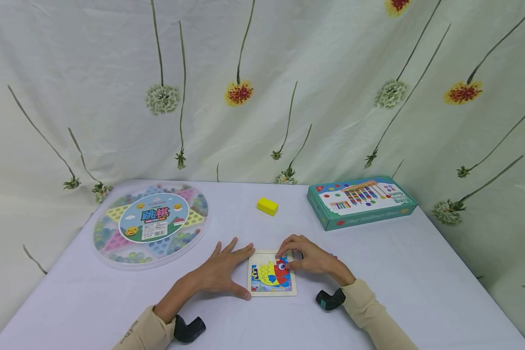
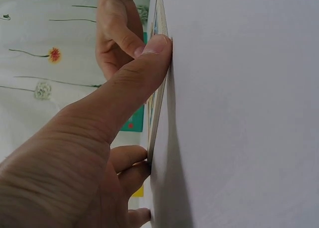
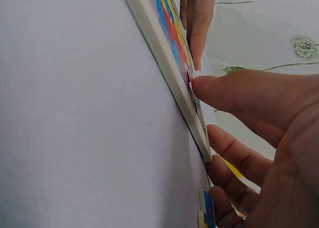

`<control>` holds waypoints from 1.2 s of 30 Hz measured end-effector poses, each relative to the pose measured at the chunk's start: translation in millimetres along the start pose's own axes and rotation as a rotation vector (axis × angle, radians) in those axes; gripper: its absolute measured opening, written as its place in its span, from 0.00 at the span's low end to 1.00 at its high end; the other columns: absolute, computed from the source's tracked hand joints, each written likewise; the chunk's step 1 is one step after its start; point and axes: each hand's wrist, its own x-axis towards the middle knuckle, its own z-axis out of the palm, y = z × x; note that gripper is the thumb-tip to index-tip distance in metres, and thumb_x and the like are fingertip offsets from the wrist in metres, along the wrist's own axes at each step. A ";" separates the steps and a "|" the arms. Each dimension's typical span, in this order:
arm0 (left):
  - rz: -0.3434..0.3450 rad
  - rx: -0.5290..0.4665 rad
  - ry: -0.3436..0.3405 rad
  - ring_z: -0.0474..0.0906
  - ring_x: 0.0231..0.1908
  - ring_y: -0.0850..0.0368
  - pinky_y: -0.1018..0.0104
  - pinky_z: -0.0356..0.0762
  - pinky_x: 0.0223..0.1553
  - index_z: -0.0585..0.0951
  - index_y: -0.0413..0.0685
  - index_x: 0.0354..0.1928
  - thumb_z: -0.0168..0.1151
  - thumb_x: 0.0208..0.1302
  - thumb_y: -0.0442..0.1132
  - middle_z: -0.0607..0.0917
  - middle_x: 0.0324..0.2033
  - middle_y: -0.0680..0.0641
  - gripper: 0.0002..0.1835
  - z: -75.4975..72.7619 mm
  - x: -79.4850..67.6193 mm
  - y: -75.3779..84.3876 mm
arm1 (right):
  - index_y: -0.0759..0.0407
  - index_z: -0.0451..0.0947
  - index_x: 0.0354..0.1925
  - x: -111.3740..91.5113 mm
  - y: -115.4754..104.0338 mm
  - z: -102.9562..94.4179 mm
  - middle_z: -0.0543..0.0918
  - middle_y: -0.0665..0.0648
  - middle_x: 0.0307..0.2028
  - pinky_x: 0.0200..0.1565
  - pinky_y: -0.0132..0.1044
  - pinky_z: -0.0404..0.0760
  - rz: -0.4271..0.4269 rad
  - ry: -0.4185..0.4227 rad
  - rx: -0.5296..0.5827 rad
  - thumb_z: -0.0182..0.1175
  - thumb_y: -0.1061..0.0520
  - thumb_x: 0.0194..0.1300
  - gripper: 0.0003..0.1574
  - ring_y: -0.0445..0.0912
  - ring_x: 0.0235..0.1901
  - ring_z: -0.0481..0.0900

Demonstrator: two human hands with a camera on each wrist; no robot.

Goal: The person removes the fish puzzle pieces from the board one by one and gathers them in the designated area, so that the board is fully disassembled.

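A square wooden jigsaw puzzle (image 1: pixel 267 279) with a red and yellow fish picture lies on the table. Bare wood shows in its upper left part. My left hand (image 1: pixel 220 270) is spread at its left side, thumb at the lower left corner and fingertips near the upper left one. Over the upper right corner, my right hand (image 1: pixel 310 257) pinches a puzzle piece (image 1: pixel 283 258) between thumb and curled fingers; the fingers partly hide it. In the right wrist view, loose puzzle pieces (image 3: pixel 207 209) lie by the outer fingers of that hand.
A yellow block (image 1: pixel 267 206) sits behind the puzzle. At the back left is a round Chinese checkers set (image 1: pixel 155 257) with marbles. A green ring game box (image 1: pixel 363 221) stands at the back right. Behind the white-covered table (image 1: pixel 245 325) hangs a flowered curtain (image 1: pixel 332 58).
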 end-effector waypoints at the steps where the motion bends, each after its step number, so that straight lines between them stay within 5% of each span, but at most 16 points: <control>1: 0.000 0.000 0.000 0.38 0.74 0.41 0.35 0.28 0.69 0.63 0.53 0.72 0.74 0.37 0.66 0.60 0.72 0.54 0.58 -0.1 0.0 0.1 | 0.54 0.84 0.43 0.0 0.5 -0.2 0.76 0.53 0.49 0.59 0.51 0.67 -0.003 -0.001 -0.003 0.63 0.64 0.58 0.14 0.51 0.55 0.66; 36: -0.002 0.002 -0.004 0.39 0.74 0.41 0.34 0.28 0.68 0.63 0.53 0.72 0.75 0.37 0.65 0.61 0.72 0.53 0.57 0.1 0.5 -0.3 | 0.54 0.84 0.40 -0.3 -0.8 1.5 0.75 0.54 0.48 0.58 0.51 0.66 -0.002 0.017 -0.014 0.65 0.61 0.58 0.10 0.51 0.54 0.66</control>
